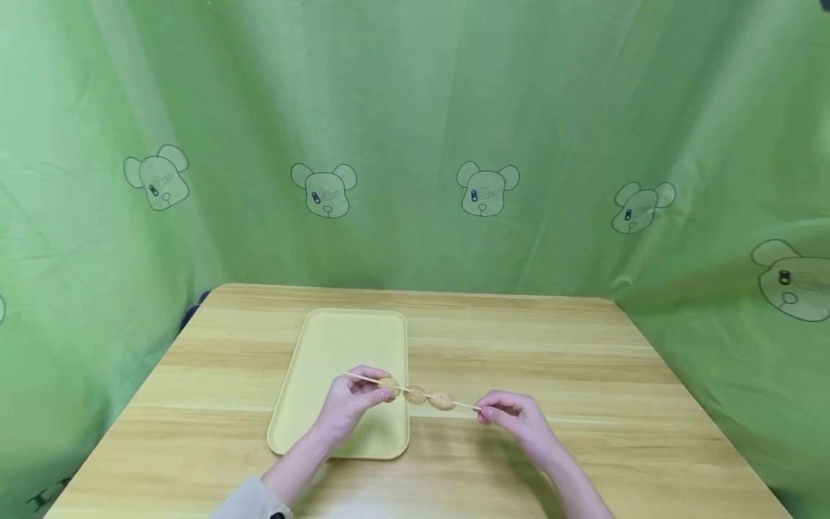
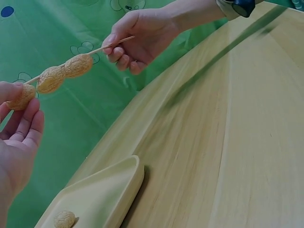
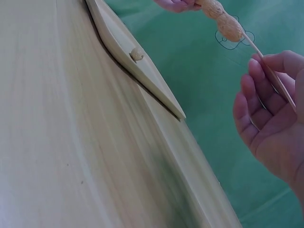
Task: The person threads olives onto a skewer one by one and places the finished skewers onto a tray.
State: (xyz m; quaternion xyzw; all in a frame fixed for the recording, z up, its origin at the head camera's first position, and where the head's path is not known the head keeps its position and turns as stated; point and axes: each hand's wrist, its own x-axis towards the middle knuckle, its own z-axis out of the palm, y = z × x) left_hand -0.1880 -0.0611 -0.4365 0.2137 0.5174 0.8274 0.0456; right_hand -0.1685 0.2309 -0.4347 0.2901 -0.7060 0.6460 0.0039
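Observation:
A thin wooden skewer (image 1: 465,406) carries three wrinkled golden-brown balls (image 2: 51,79), held up in the air between both hands. My left hand (image 1: 345,406) pinches the leftmost ball (image 2: 21,97) between thumb and fingers, and the skewer's end sticks out past it. The other two balls sit close together along the stick. At its right end, my right hand (image 1: 519,421) pinches the bare skewer between thumb and forefinger; in the right wrist view that stick (image 3: 281,88) runs across the palm. One similar loose ball (image 2: 64,219) lies in the tray below.
A pale yellow rectangular tray (image 1: 337,335) lies on the left half of the wooden table (image 1: 551,346), beneath my left hand. Green curtains (image 1: 402,86) printed with bear faces hang around the table's back and sides.

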